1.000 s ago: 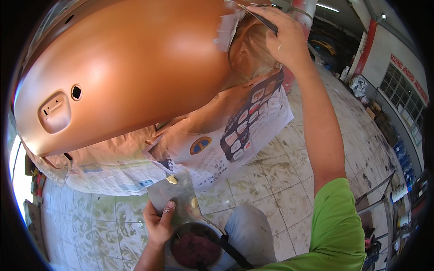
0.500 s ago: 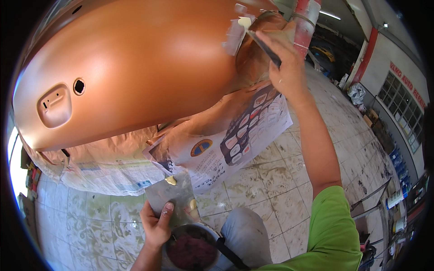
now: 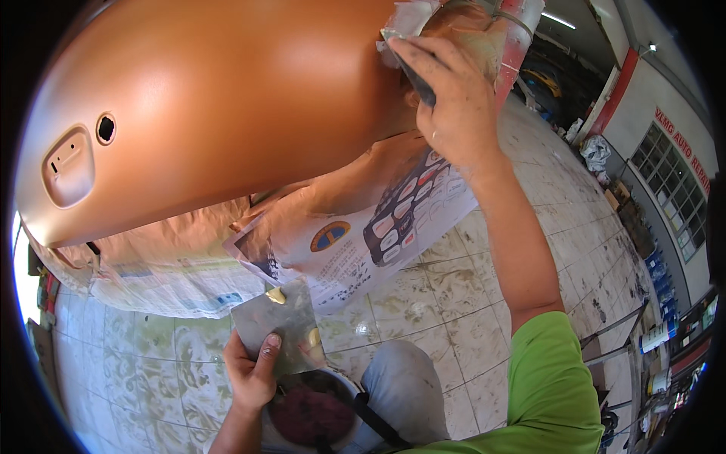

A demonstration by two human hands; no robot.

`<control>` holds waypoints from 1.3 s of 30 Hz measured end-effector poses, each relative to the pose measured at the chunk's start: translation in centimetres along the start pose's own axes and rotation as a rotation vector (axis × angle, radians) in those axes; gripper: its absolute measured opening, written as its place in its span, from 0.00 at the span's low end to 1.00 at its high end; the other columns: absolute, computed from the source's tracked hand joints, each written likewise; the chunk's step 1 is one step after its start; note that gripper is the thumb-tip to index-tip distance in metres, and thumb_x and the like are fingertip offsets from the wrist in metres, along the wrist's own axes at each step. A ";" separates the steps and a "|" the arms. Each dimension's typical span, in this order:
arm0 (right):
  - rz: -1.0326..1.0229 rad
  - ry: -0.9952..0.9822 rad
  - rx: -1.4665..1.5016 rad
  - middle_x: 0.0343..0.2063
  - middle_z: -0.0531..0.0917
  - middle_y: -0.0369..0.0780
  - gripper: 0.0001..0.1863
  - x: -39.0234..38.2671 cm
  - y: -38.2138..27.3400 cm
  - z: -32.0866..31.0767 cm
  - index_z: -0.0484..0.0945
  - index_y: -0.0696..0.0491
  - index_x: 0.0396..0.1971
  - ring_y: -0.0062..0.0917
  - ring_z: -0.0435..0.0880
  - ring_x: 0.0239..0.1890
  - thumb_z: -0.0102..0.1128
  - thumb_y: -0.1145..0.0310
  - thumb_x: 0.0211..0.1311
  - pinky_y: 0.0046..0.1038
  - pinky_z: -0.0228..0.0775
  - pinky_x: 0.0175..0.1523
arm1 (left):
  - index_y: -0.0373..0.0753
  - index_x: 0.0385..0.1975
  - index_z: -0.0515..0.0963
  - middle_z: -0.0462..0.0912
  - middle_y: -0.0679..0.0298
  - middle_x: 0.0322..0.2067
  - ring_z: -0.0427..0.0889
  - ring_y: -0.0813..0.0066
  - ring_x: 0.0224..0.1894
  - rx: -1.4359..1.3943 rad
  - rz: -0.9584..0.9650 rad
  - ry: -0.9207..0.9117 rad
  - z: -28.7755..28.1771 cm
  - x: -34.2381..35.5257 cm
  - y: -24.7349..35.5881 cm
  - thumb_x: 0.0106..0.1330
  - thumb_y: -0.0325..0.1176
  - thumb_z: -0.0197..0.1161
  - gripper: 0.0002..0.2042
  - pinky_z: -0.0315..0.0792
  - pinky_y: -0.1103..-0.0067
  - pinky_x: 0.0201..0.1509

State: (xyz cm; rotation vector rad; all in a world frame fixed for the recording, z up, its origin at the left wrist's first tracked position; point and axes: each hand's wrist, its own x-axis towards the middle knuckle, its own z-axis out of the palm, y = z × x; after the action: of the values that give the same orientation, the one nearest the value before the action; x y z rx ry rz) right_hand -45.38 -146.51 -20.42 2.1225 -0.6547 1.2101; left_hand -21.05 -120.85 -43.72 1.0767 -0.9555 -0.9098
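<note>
A large copper-painted body panel [image 3: 234,98] with a recessed pocket and a hole fills the upper left. My right hand [image 3: 454,102] grips a dark flat spreader [image 3: 420,82] at the panel’s upper right edge, beside pale grey tape [image 3: 408,15] and crumpled paint-tinted masking paper [image 3: 461,23]. My left hand [image 3: 249,367], lower centre, holds a square grey metal plate [image 3: 265,318] carrying dabs of cream putty [image 3: 276,295]. A bucket [image 3: 348,424] with dark maroon contents sits below it, partly hidden. Printed paper [image 3: 318,272] hangs under the panel.
A red-and-white post [image 3: 518,30] stands behind the panel. The stained tiled floor [image 3: 454,325] spreads below. Along the right wall [image 3: 612,129] are a barred window, crumpled bags, boxes, blue bottles [image 3: 659,280] and a metal rack with cans [image 3: 658,337]. My knee [image 3: 401,386] is below.
My right hand and spreader have moved down and left along the panel’s taped edge. The cream dab seen at the spreader’s tip earlier is not visible now. The view has shifted slightly.
</note>
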 end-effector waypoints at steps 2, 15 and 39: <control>-0.003 -0.015 -0.031 0.55 0.80 0.37 0.40 -2.1 -1.3 0.7 0.80 0.43 0.62 0.40 0.80 0.55 0.60 0.88 0.43 0.37 0.76 0.58 | 0.29 0.53 0.76 0.85 0.62 0.44 0.80 0.79 0.44 0.000 0.011 -0.003 0.7 0.0 0.1 0.71 0.26 0.65 0.14 0.73 0.79 0.52; -0.103 -0.010 0.088 0.52 0.86 0.47 0.36 6.3 6.5 -3.7 0.84 0.52 0.55 0.41 0.84 0.56 0.45 0.90 0.45 0.34 0.73 0.64 | 0.29 0.55 0.76 0.85 0.63 0.45 0.80 0.78 0.46 0.043 0.021 -0.036 0.3 -0.5 0.2 0.72 0.28 0.65 0.15 0.73 0.79 0.54; 0.177 -0.204 1.234 0.63 0.66 0.52 0.41 -24.3 -22.8 0.4 0.70 0.38 0.62 0.53 0.72 0.64 0.79 0.79 0.47 0.48 0.70 0.65 | 0.33 0.59 0.72 0.83 0.60 0.49 0.81 0.77 0.48 -0.342 0.035 0.356 2.2 -1.7 -2.2 0.76 0.29 0.61 0.15 0.75 0.78 0.54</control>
State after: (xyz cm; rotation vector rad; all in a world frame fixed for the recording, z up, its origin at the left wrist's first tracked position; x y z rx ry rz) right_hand -41.12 -127.94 -47.78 3.2547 -0.1202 1.7732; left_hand -23.96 -120.44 -45.68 0.8862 -0.5005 -0.7839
